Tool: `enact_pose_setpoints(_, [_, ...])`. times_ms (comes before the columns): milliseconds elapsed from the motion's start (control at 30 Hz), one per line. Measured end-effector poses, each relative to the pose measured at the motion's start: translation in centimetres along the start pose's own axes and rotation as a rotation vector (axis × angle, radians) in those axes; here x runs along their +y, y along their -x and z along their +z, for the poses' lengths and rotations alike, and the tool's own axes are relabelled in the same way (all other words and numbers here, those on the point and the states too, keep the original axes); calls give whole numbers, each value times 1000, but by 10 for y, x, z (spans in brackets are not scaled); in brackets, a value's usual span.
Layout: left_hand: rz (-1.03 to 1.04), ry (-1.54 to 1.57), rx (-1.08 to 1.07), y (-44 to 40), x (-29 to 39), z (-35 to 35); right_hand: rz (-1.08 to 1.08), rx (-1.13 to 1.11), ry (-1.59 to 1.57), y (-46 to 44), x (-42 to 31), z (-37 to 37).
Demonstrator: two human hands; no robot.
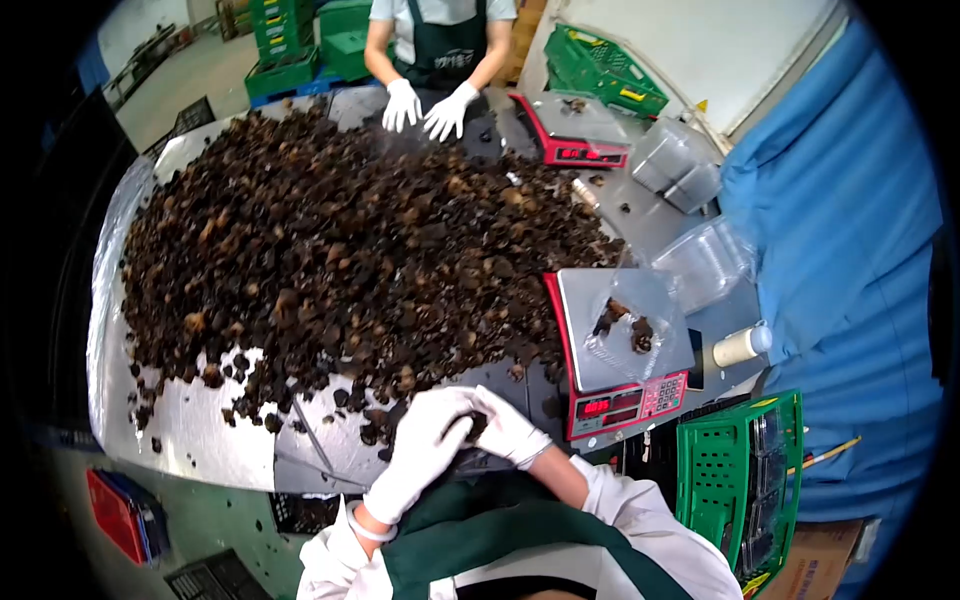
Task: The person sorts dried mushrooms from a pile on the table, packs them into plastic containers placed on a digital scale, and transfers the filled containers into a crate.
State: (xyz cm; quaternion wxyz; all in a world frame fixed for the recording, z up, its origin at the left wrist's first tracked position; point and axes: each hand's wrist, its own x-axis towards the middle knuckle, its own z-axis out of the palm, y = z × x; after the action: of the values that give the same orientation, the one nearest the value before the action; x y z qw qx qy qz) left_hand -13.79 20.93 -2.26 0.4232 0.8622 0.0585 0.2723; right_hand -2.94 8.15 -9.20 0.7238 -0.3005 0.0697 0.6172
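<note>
My left hand, in a white glove, is closed at the table's near edge. Beside it, my white-gloved right hand has its fingers curled in, and the two hands meet at the fingertips. Between them shows a dark mushroom-like piece, partly hidden by the gloves. Just beyond my hands spreads a large heap of dark brown mushroom-like pieces. To the right stands a red digital scale, its display lit, with a clear plastic box on its pan holding a few dark pieces.
Across the table a co-worker's gloved hands rest near the heap, beside a second red scale. Clear plastic boxes and a white bottle are at the right. A green crate stands by my right side.
</note>
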Motion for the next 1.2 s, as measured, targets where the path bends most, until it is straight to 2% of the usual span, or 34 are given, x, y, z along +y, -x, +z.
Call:
enact_pose_setpoints(33, [52,-32,-89,-5,0,5,76,39,-194,-6,3,2])
enact_pose_setpoints(67, [94,-70,-179,-6,-1,8,70,-229,-372,-14,7,-8])
enact_pose_setpoints(100, [102,-126,-195,-3,-5,13,48,-132,-394,-20,9,-19])
enact_pose_setpoints(200, [106,-16,-48,-8,-3,5,-62,143,-336,-5,1,10])
enact_pose_setpoints(267, [-6,26,11,-11,-14,-12,-36,-215,-359,13,-27,19])
enact_pose_setpoints(333, [-182,-14,219,-4,-27,-25,-200,-39,-327,37,-64,40])
enact_pose_setpoints(400, [-255,-85,279,15,-40,-33,-460,102,-90,56,-108,34])
enact_pose_setpoints(433, [-271,-110,267,25,-45,-33,-640,263,90,65,-129,27])
enact_pose_setpoints(467, [-202,-137,242,34,-52,-31,-816,424,277,74,-146,20])
enact_pose_setpoints(533, [-220,-264,38,54,-59,-25,-1163,566,647,89,-166,-3])
enact_pose_setpoints(567, [-119,-275,5,61,-68,-16,-1151,656,742,94,-175,-13])
enact_pose_setpoints(633, [-42,-314,-148,72,-71,-2,-1076,793,976,102,-194,-45])
enact_pose_setpoints(700, [-32,-400,-366,72,-67,7,-1165,899,1488,104,-193,-54])
enact_pose_setpoints(733, [-36,-445,-382,71,-63,10,-1227,979,1786,104,-184,-43])
enact_pose_setpoints(767, [-1,-431,-382,71,-63,13,-1289,981,1872,104,-170,-23])
enact_pose_setpoints(800, [36,-417,-384,70,-63,16,-1272,854,1764,102,-155,0])
enact_pose_setpoints(867, [56,-455,-444,68,-58,18,-1062,547,1699,90,-113,27])
enact_pose_setpoints(900, [84,-490,-497,66,-57,18,-920,401,1815,84,-92,38])
enact_pose_setpoints(933, [92,-489,-502,68,-58,19,-793,281,1747,71,-66,20])
enact_pose_setpoints(967, [100,-444,-457,72,-60,21,-798,172,1928,61,-44,4])
enact_pose_setpoints(1033, [86,-255,-281,80,-67,22,-750,146,2103,50,-12,-21])
enact_pose_setpoints(1133, [-112,-53,11,81,-62,-10,-752,193,2099,39,-4,-46])
enact_pose_setpoints(1200, [-523,223,192,87,-63,-35,-824,236,1865,36,-8,-28])
